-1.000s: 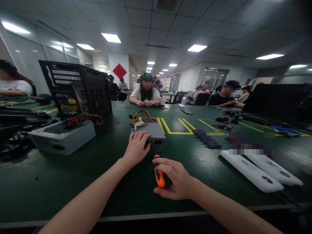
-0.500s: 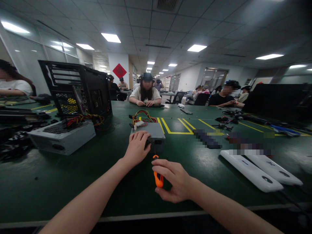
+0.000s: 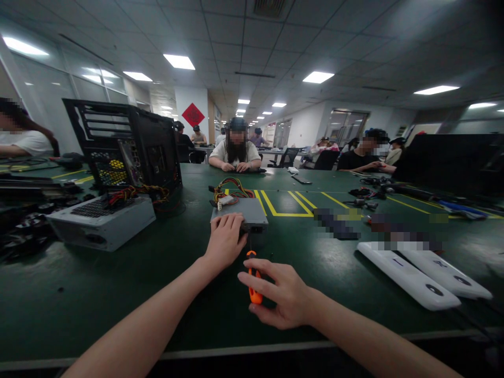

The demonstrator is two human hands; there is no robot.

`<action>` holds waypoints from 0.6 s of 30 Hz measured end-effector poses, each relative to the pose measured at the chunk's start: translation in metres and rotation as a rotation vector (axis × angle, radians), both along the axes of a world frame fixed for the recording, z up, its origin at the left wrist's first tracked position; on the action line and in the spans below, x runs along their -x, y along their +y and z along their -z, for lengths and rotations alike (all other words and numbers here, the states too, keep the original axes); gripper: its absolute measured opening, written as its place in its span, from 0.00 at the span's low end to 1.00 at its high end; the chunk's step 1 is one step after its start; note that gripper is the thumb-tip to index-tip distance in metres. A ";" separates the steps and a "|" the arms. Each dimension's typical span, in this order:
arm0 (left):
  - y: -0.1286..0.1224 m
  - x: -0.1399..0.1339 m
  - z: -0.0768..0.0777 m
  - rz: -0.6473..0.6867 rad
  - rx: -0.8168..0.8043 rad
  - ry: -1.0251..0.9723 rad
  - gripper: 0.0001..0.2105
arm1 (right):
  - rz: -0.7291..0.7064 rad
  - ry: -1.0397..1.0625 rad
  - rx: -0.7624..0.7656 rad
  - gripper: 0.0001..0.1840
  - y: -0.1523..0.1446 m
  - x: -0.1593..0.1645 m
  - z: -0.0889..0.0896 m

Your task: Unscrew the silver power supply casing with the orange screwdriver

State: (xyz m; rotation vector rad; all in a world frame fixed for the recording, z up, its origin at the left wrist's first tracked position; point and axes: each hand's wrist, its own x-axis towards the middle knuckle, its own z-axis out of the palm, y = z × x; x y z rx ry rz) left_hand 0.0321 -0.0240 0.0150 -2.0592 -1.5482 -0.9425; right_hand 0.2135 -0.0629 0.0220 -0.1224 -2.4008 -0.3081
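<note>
Left hand (image 3: 226,240) lies palm-down, fingers spread over the near corner of the grey power supply (image 3: 241,212) — pressing it flat against the green table (image 3: 118,294), seemingly so the box cannot slide. Right hand (image 3: 281,294) is curled around the orange screwdriver (image 3: 253,276), thumb and fingers pinching the handle, its thin shaft aimed forward at the box's near face — the tip meets it just beside the left fingertips. Coloured wires (image 3: 230,189) trail off the far end. White trays (image 3: 409,275) sit well apart to the right.
</note>
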 end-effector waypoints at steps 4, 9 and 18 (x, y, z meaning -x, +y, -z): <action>0.000 -0.001 0.000 -0.006 0.000 -0.012 0.12 | -0.017 0.032 -0.071 0.17 0.000 0.003 0.001; 0.000 -0.002 -0.001 -0.016 0.005 -0.016 0.12 | 0.002 0.124 0.021 0.20 0.003 0.000 0.005; -0.001 -0.002 -0.001 -0.011 -0.005 -0.035 0.12 | -0.012 0.061 -0.092 0.15 0.003 0.000 0.000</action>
